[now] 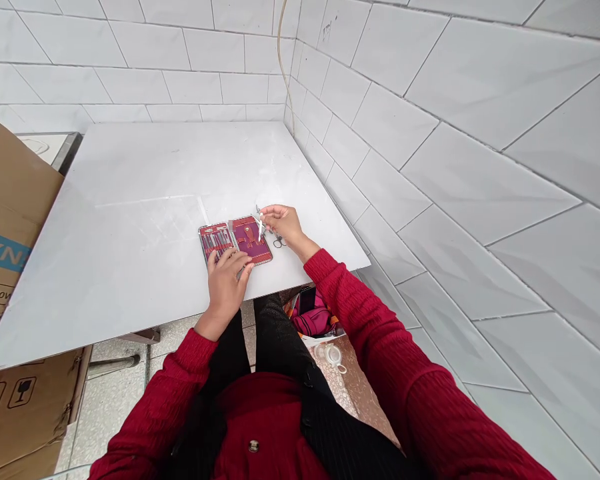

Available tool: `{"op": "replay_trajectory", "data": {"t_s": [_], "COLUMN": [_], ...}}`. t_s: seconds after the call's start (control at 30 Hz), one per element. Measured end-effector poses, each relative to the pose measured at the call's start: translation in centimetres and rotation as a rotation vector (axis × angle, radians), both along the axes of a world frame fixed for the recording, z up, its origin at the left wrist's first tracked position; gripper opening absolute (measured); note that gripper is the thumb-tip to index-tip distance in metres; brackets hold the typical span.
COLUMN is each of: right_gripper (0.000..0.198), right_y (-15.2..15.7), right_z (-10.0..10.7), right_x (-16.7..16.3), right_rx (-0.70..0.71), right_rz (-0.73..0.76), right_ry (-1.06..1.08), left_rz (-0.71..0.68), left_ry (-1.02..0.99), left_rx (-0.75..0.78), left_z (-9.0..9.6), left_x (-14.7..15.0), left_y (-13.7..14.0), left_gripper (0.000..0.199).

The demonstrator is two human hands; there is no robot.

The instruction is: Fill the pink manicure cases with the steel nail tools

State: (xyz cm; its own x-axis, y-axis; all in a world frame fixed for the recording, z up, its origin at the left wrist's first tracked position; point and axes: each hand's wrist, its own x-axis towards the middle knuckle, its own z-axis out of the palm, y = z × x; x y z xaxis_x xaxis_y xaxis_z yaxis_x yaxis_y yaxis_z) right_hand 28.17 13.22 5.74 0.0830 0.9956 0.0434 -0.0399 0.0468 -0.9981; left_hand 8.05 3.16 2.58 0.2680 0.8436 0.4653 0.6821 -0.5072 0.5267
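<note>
An opened manicure case (pixel 247 253) with a red and purple lining lies near the front edge of the white table. Slim metal tools (pixel 219 240) stand in a row of loops in its left half; the right half has straps and a bare purple area. My left hand (pixel 229 277) rests over the case's near edge with its fingers stretched out and apart. Above the right half, my right hand (pixel 283 223) pinches a small shiny metal tool (pixel 261 229), too small to name exactly. Partly behind that hand, small scissors (pixel 279 241) lie on the table.
The white table (pixel 130 167) meets tiled walls at the back and right. Cardboard boxes (pixel 15 200) stand at the left edge. Below the table's front edge are a pink bag (pixel 313 321) and a clear round lidded container (pixel 333 355). A thin cable (pixel 280 40) hangs in the corner.
</note>
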Motion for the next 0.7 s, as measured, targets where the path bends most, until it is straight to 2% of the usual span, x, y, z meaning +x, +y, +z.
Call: {"op": "replay_trajectory", "data": {"t_s": [0.23,0.7], "right_gripper": [0.019,0.01], "right_y": [3.0,2.9], "right_z": [-1.3,-1.2], "right_x": [-0.2,-0.6], "right_rx": [-0.038,-0.096], "right_rz": [-0.027,0.042], "right_ry": [-0.039,-0.105], "left_rz": [-0.083,-0.093], "left_ry": [0.157,0.198], "left_rx": [0.057,0.098], "left_z": [-0.8,-0.8], "left_x": [-0.7,-0.4], "left_y": [-1.0,-1.2], "left_gripper": [0.03,0.032]}}
